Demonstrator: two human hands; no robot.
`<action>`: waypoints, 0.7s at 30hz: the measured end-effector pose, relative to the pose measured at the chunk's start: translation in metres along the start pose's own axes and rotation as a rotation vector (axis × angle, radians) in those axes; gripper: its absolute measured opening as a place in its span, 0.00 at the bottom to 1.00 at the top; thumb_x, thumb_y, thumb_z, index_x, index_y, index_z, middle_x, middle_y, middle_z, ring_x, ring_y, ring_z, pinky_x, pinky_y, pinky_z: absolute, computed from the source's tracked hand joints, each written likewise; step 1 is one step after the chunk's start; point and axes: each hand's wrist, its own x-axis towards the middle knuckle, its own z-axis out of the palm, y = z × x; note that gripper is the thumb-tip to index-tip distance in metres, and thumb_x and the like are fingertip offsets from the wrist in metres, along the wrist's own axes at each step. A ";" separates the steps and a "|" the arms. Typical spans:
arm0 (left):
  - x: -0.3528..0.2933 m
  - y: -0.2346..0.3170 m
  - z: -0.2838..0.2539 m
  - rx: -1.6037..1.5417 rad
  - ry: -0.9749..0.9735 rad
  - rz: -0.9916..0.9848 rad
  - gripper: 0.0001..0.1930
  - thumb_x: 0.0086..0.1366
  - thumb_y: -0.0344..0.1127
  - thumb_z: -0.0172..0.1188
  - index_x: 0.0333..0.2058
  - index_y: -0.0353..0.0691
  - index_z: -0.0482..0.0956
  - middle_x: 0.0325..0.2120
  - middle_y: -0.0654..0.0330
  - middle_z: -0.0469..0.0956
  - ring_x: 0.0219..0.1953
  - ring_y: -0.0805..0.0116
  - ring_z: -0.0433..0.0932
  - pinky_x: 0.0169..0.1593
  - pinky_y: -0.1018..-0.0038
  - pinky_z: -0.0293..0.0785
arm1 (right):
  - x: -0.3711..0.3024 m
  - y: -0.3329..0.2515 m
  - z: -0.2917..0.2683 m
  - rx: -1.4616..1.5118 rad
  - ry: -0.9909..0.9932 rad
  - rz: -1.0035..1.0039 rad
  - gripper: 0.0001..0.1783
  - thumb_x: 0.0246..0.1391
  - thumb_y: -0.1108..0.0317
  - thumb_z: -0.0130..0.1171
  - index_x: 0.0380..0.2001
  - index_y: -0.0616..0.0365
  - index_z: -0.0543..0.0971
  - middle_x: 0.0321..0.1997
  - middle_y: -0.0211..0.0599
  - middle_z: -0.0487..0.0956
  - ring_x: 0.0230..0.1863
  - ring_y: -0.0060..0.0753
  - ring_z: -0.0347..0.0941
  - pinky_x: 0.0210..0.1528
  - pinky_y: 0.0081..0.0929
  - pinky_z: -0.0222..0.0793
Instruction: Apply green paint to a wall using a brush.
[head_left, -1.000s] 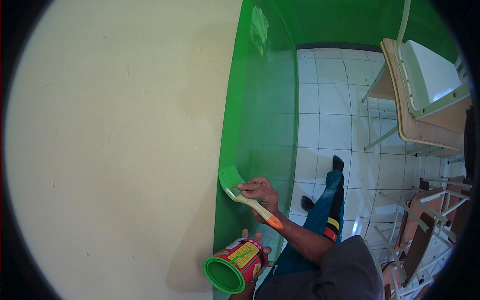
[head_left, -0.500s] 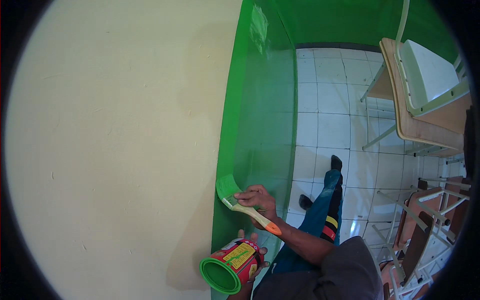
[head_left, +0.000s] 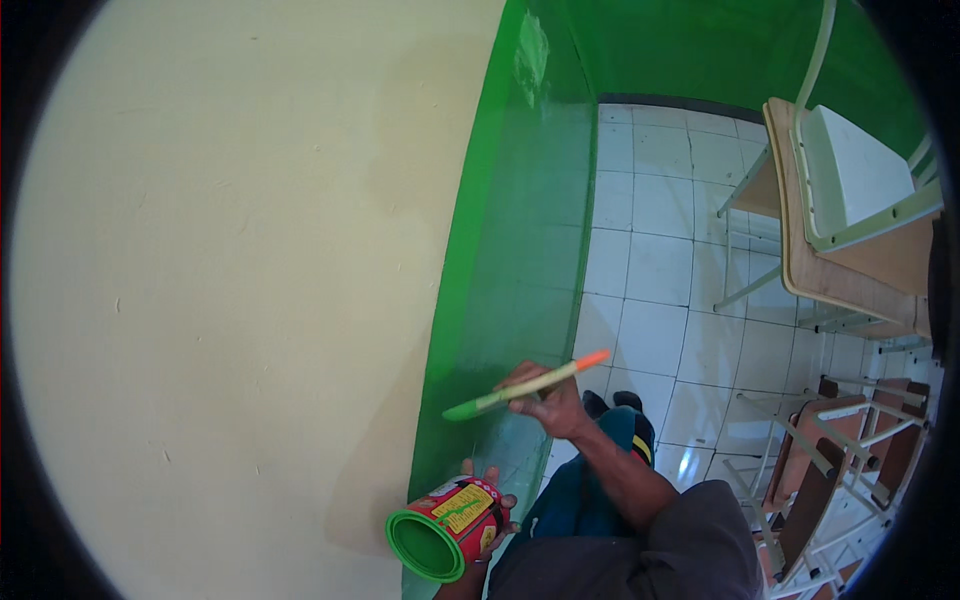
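Note:
A flat paintbrush [head_left: 530, 385] with a pale wooden handle, orange tip and green-coated bristles is gripped in my right hand [head_left: 548, 398]. The brush is turned edge-on, its bristles pointing left toward the green band. Below it, my left hand [head_left: 490, 515] wraps round a red and yellow paint can [head_left: 462, 508] from its right side. The can tilts so that its mouth, green inside and on the rim, faces lower left. To the left is the wall, cream [head_left: 250, 300] on its upper part and glossy green [head_left: 500, 250] beside it.
White floor tiles [head_left: 655, 265] lie right of the green wall. A wooden desk [head_left: 795, 210] carries a white-framed chair [head_left: 860, 170] at the upper right. Several more chairs [head_left: 840, 450] are heaped at the lower right. My legs [head_left: 590, 475] stand close to the wall.
My right hand has drawn the paintbrush off the wall's border, moving right and turning it edge-on with the handle tip raised. The can has shifted slightly left. My feet have come closer together.

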 end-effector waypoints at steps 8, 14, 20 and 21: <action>-0.006 -0.020 0.001 -0.046 -0.005 0.070 0.34 0.70 0.58 0.51 0.72 0.66 0.53 0.73 0.55 0.52 0.63 0.39 0.60 0.60 0.29 0.64 | 0.039 0.007 -0.005 0.047 -0.023 0.221 0.17 0.50 0.69 0.73 0.42 0.65 0.80 0.42 0.35 0.81 0.45 0.27 0.76 0.49 0.28 0.72; -0.006 -0.023 0.001 -0.067 -0.005 0.064 0.33 0.71 0.57 0.49 0.72 0.67 0.53 0.73 0.55 0.51 0.63 0.39 0.60 0.60 0.28 0.63 | 0.049 0.015 0.012 0.014 -0.136 0.242 0.17 0.51 0.67 0.73 0.42 0.62 0.81 0.42 0.33 0.81 0.45 0.26 0.76 0.51 0.28 0.72; -0.012 -0.010 -0.002 0.018 0.006 0.006 0.35 0.71 0.59 0.49 0.73 0.68 0.49 0.73 0.59 0.51 0.62 0.44 0.62 0.61 0.32 0.64 | 0.050 0.032 0.023 0.091 -0.135 0.253 0.16 0.51 0.75 0.70 0.44 0.63 0.81 0.43 0.35 0.83 0.48 0.28 0.77 0.57 0.31 0.72; -0.015 -0.007 -0.004 0.019 -0.013 0.004 0.35 0.71 0.59 0.49 0.73 0.68 0.49 0.73 0.59 0.51 0.62 0.44 0.62 0.61 0.32 0.64 | 0.050 0.035 0.026 0.062 -0.119 0.208 0.16 0.51 0.72 0.71 0.43 0.63 0.81 0.42 0.34 0.82 0.47 0.27 0.76 0.54 0.30 0.71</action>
